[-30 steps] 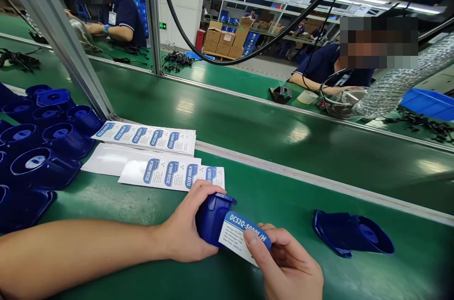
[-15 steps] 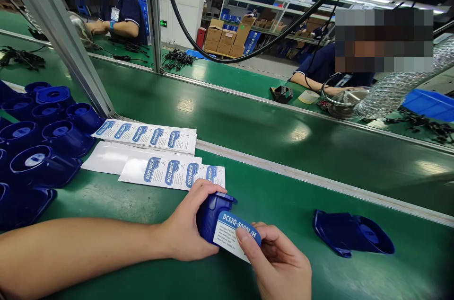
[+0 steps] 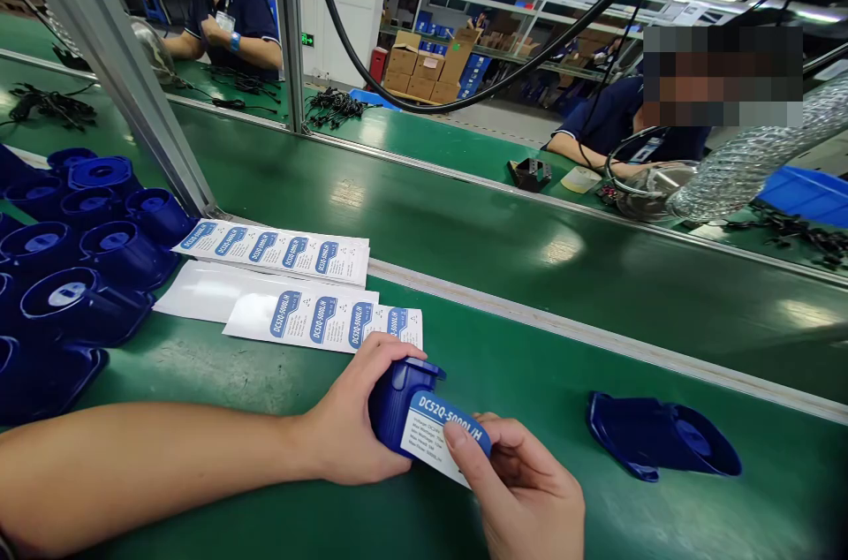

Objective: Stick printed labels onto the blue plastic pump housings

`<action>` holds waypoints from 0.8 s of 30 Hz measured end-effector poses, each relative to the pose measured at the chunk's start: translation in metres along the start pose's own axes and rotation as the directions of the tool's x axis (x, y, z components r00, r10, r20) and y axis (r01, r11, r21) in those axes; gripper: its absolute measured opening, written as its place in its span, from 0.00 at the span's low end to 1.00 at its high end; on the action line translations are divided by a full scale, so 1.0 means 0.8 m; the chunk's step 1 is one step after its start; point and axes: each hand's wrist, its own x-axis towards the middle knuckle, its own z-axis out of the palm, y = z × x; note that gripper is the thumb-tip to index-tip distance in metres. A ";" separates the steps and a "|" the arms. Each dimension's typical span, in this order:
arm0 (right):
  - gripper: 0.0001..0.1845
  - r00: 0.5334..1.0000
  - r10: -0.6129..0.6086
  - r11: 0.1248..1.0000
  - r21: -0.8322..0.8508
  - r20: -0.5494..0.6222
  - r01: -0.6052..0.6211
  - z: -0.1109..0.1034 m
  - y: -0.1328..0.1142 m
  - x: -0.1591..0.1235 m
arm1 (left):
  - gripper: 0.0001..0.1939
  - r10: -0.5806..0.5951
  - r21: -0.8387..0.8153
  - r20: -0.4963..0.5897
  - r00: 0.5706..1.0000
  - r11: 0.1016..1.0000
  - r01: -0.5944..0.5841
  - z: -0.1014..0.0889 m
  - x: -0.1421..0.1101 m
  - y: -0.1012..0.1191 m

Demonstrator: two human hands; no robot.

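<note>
My left hand (image 3: 361, 419) is wrapped round a dark blue plastic housing (image 3: 390, 405), thumb below and fingers over its top. Between the thumb and fingers of my right hand (image 3: 526, 476) is a blue-and-white sticker label (image 3: 427, 436) printed DC52Q-5000L/H. The label's left end lies against the housing's face; its right end is in my pinch. Whether that left end is stuck down I cannot tell. Just behind my left hand lies a sheet of the same labels (image 3: 324, 321), with a blank backing sheet (image 3: 218, 286) and another label sheet (image 3: 278, 251) beyond it.
Several blue housings (image 3: 109, 246) crowd the left of the green bench. Another blue housing (image 3: 662, 436) lies at the right. A metal post (image 3: 125, 74) rises at the left. Across the bench, two people sit near bundles of black cables (image 3: 335, 108) and a foil duct (image 3: 748, 158).
My hands, the housing and the label have hardly moved. The view has shifted slightly. The person at the back left has raised a hand to the chest.
</note>
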 end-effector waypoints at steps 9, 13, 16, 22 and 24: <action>0.22 0.999 0.015 1.000 0.003 -0.051 -0.015 0.009 -0.004 -0.006 | 0.47 0.012 0.013 0.000 1.000 1.000 -0.012 0.000 0.001 0.000; 0.22 0.999 0.015 1.000 -0.001 -0.044 -0.015 0.010 -0.005 -0.007 | 0.47 0.010 0.014 0.001 1.000 1.000 -0.010 0.000 0.000 0.000; 0.22 0.999 0.017 1.000 0.004 -0.045 -0.017 0.009 -0.004 -0.006 | 0.47 0.004 0.011 0.001 1.000 1.000 -0.004 0.000 0.000 0.001; 0.22 0.999 0.015 1.000 0.007 -0.041 -0.015 0.011 -0.007 -0.005 | 0.47 0.000 0.015 0.003 1.000 1.000 0.000 -0.001 0.000 0.001; 0.23 0.999 0.010 1.000 0.007 -0.042 -0.010 0.012 -0.008 -0.005 | 0.47 -0.001 0.014 0.004 1.000 1.000 0.001 -0.002 -0.001 0.001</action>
